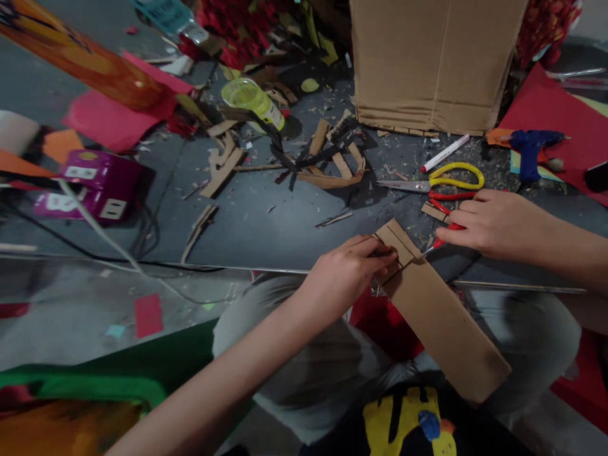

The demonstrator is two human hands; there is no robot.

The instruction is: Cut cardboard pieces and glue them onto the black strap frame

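Note:
My left hand pinches the upper end of a long brown cardboard strip, its thumb and fingers on the left edge near dark lines drawn across it. The strip slants down over my lap, its top end at the table edge. My right hand is closed around a red-handled tool whose thin metal tip meets the strip's right edge by a line. My fingers partly hide the tool, so its exact kind is unclear. Just beyond lie yellow-handled scissors and a small cardboard scrap.
A large cardboard box stands at the back. Right are a blue glue gun, red paper and a white marker. Cardboard scraps, a yellow-green cup and a purple power box with cords lie left.

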